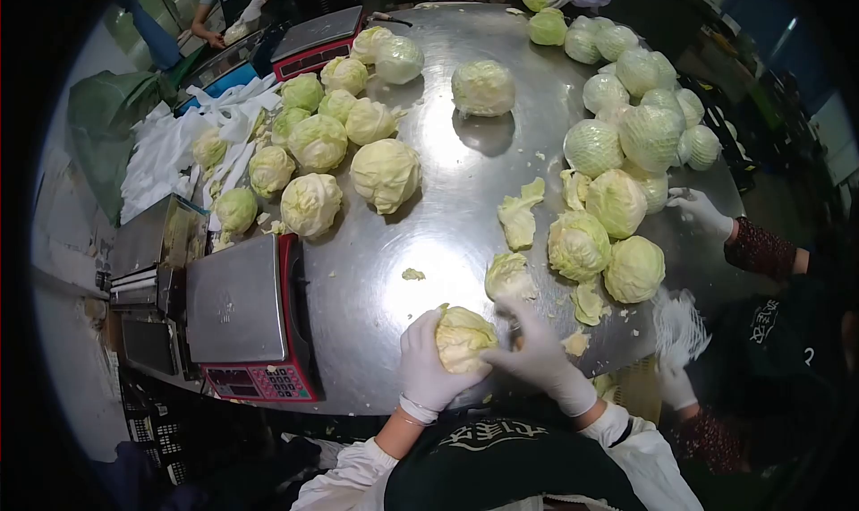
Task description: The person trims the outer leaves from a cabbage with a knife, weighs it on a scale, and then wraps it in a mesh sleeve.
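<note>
Near the front edge of the steel table, my gloved left hand point(428, 365) is wrapped round the side of a pale yellow-green cabbage point(463, 339). My gloved right hand point(540, 357) is beside its right side, fingers apart and slightly blurred, with the thumb close to the cabbage. A loose cabbage leaf point(509, 276) lies just beyond the right hand, and a larger torn leaf point(521, 214) is farther back. Several unwrapped cabbages point(634, 269) sit to the right of these leaves.
A red weighing scale point(237, 301) stands at left. Unwrapped cabbages point(310, 205) cluster behind it, beside white netting point(165, 157). Net-covered cabbages point(650, 138) are piled at right. A co-worker's gloved hand point(702, 212) reaches over the right edge; other people work at the far side.
</note>
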`<action>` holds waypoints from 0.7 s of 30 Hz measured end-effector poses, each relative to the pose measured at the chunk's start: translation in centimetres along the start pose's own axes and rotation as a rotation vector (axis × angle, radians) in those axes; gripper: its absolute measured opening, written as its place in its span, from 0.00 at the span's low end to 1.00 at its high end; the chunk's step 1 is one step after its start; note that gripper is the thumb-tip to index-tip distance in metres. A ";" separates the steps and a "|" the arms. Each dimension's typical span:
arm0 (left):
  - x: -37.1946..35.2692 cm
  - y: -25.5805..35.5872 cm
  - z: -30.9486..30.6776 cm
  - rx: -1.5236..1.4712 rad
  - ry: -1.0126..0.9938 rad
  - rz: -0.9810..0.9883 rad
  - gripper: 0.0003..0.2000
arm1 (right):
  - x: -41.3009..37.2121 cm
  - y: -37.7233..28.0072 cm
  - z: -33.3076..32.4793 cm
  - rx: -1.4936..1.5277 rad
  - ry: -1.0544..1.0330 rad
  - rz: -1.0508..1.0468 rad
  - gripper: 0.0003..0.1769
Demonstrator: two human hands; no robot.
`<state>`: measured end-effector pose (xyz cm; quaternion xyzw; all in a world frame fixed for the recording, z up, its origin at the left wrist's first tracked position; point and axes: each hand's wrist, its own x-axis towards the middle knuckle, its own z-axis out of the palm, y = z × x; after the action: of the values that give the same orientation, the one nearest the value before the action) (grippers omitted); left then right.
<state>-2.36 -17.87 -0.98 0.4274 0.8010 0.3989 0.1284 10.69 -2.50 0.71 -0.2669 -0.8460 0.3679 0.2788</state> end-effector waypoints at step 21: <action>-0.5 -4.3 -1.5 -0.306 -0.097 0.038 0.46 | -1.5 4.9 -5.9 -0.189 -0.071 0.120 0.24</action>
<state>-5.35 -20.43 -3.35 0.4368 0.7156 0.4973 0.2231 16.88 2.19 -0.13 -0.3288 -0.8687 0.3119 0.1999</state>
